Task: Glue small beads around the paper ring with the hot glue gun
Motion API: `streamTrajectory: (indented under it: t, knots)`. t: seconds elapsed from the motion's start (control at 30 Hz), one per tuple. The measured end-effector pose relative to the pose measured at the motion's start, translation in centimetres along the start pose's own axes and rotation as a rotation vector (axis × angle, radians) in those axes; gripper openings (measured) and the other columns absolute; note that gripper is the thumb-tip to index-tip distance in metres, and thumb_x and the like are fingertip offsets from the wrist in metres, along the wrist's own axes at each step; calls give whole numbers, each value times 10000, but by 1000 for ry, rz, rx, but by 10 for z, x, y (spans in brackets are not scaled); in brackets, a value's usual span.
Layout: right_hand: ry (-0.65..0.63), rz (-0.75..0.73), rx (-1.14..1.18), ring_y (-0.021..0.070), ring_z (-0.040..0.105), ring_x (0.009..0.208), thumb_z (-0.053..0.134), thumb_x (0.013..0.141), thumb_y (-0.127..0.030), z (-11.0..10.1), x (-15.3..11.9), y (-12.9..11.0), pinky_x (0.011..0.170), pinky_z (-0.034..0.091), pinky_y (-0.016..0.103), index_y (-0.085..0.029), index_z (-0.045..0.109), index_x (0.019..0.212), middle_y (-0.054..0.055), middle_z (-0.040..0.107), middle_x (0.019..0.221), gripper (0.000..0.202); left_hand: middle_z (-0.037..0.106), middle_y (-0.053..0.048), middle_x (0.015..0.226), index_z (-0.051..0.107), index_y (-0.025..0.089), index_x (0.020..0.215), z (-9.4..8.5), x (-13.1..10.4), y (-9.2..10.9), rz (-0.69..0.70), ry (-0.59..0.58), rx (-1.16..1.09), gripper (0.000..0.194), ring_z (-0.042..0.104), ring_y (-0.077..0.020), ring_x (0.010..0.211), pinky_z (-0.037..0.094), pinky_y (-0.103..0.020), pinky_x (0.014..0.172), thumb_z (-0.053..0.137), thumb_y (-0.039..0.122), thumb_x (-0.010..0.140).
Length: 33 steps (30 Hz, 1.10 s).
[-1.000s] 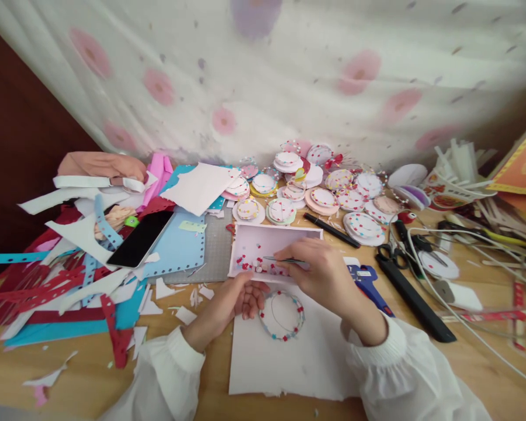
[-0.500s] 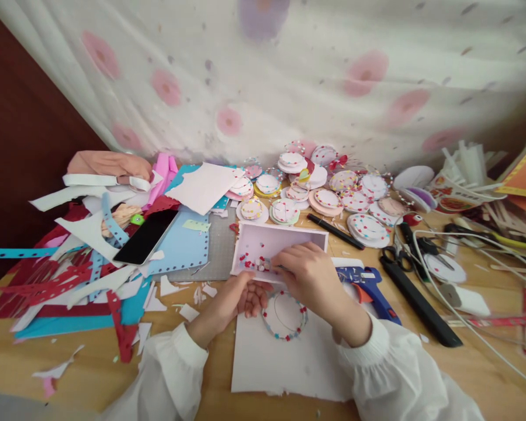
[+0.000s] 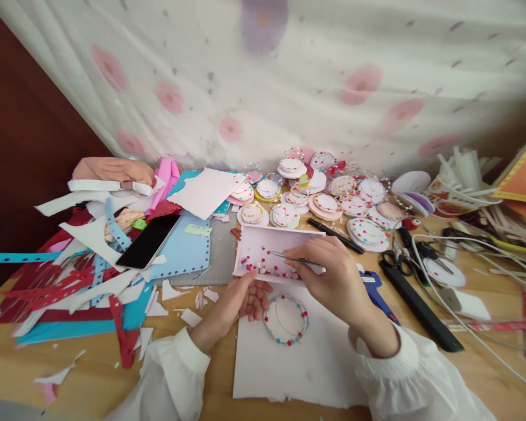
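A pair of metal tweezers (image 3: pixel 304 259) is pinched in my right hand (image 3: pixel 333 275), its tips over a shallow white box (image 3: pixel 289 235). Small red, white and bluish beads (image 3: pixel 263 270) lie in the box. My left hand (image 3: pixel 245 298) has its thumb on the near left edge of the box, the other fingers curled below it. Just in front of the box, a beaded wire ring (image 3: pixel 286 342) with red, blue and white pieces rests on a white sheet (image 3: pixel 298 374).
Paper scraps (image 3: pixel 87 234) and a black phone (image 3: pixel 148 241) cover the left side. Several beaded discs (image 3: pixel 368 234) stand behind the box. On the right are a blue glue gun (image 3: pixel 377 295), scissors (image 3: pixel 397 261), a black bar (image 3: pixel 421 307) and a white cable (image 3: pixel 477 342).
My right hand has moved right and lifted, so the tweezers and more of the beads now show. My left hand stays at the box edge.
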State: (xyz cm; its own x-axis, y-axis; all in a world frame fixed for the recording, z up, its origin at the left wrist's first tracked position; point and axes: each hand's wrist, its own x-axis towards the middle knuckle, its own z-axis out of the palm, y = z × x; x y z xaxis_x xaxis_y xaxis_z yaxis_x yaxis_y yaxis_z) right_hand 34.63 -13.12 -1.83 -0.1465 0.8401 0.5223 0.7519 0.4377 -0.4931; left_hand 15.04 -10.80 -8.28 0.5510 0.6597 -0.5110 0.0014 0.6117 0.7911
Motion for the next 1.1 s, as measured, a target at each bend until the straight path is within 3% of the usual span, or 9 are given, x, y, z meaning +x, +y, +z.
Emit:
streamTrajectory:
  t: [0.13,0.27,0.37,0.5,0.6,0.73,0.93,1.1]
  knots:
    - [139,64,78,198,661,772,650,820,-147,-9,-10,-3,752,454,365,-227,661,864,27,733,816,92,616,-51,598,632,100,828,1,0,2,18,41,44,606,504,-93,413,317,-188,375,427,669,835]
    - [270,39,203,213,674,808,693,774,-89,-16,-37,2,727,496,364,-231,675,892,33,733,844,186,589,-22,640,574,126,956,4,-2,4,64,78,103,586,522,-101,446,307,-175,362,385,671,855]
    - [364,34,279,230,679,823,692,747,-29,-12,-62,7,719,502,379,-225,680,908,41,728,855,253,566,7,698,534,163,975,10,-8,3,133,52,213,420,493,-82,459,313,-178,386,452,563,875]
    - [463,205,391,224,681,834,678,765,-41,2,-82,11,738,522,377,-223,677,872,38,722,864,212,539,15,731,588,166,928,19,-14,-1,294,25,511,199,505,-99,598,398,-205,531,612,322,808]
    - [426,296,488,219,687,843,686,774,-75,11,-87,12,741,537,362,-228,667,841,29,724,855,168,544,10,714,631,164,927,20,-16,-3,327,2,648,159,506,-120,643,394,-218,561,598,188,774]
    - [322,363,567,202,694,824,693,784,-115,15,-88,10,728,549,332,-231,661,831,22,735,850,129,610,-20,786,650,178,918,14,-14,-5,329,-60,660,151,531,-134,671,394,-229,565,525,196,835]
    - [261,380,516,178,681,781,700,790,-156,15,-88,2,699,540,303,-220,673,823,19,737,815,77,637,-47,873,655,177,912,11,-12,-4,498,93,561,136,578,-162,787,448,-253,669,552,235,846]
    - [226,367,444,180,667,773,695,799,-170,17,-88,-1,693,526,318,-227,673,832,13,731,816,69,631,-39,821,651,171,893,11,-13,-5,479,87,553,119,579,-155,753,448,-244,637,566,243,850]
